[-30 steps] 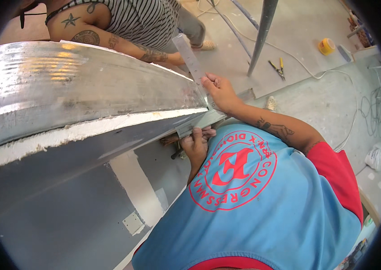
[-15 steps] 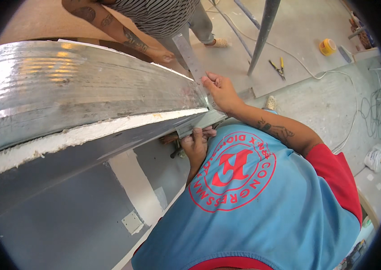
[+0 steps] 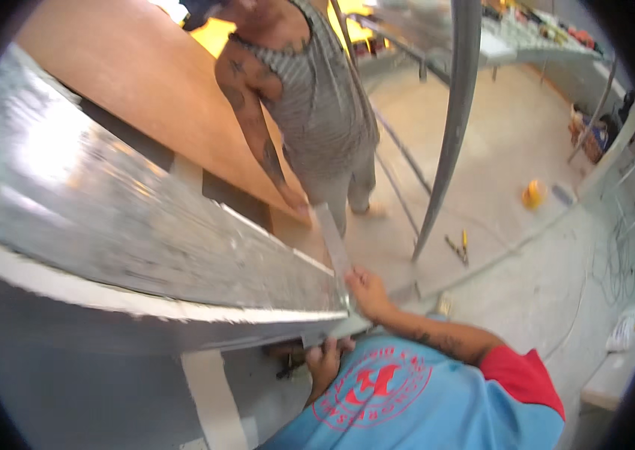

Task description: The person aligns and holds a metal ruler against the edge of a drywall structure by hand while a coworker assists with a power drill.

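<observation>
Flat silvery ruler (image 3: 333,240), slanted beside the curved metal panel (image 3: 160,214)

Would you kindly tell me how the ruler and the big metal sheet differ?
The ruler is narrow; the metal sheet is far broader. The right hand holds the ruler, while neither hand grips the metal sheet. The metal sheet carries strong glare; the ruler looks duller. Both look silvery grey.

The curved sheet (image 3: 182,240) looks glossy metallic, the flat bar (image 3: 330,234) smooth, the shirt (image 3: 460,397) cloth.
</observation>
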Tool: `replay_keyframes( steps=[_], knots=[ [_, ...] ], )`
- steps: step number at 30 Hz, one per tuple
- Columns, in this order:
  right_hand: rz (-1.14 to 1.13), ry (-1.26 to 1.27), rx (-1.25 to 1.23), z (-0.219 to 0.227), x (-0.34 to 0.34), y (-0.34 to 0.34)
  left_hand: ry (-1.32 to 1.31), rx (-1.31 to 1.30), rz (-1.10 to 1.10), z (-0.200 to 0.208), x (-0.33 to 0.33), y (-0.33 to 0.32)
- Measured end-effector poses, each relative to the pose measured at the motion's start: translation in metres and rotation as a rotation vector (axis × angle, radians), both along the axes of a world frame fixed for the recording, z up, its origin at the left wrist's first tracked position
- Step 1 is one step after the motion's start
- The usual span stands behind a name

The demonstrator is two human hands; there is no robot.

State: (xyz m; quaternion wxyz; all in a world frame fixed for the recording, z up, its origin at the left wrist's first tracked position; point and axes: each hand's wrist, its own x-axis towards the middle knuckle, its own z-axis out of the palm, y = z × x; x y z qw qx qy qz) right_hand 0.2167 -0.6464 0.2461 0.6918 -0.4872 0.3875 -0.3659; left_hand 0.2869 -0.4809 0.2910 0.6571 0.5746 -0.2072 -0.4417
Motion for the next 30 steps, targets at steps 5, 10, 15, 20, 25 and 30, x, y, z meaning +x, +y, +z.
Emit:
replay_keyframes(
  steps=[5,10,15,20,25,30],
  knots=[
    [0.067,-0.194,0.099,0.009,-0.004,0.015,0.173,-0.069,0.035,-0.02,-0.001,0.02],
    [-0.016,0.19,-0.292,-0.017,-0.005,0.003,0.275,-0.089,0.178,0.011,-0.021,-0.007],
    [0.108,0.062,-0.224,0.034,-0.007,-0.026,0.184,-0.053,0.203,-0.008,-0.017,-0.033],
    [0.18,-0.067,-0.113,0.052,-0.003,-0.03,0.184,0.02,0.29,-0.007,-0.026,-0.03],
    [0.324,0.016,-0.056,0.054,-0.013,-0.03,0.384,0.294,0.607,0.007,-0.049,-0.025],
    [0.389,0.085,-0.121,0.06,-0.013,-0.039,0.218,0.37,0.477,0.005,-0.058,-0.012]
  ],
)
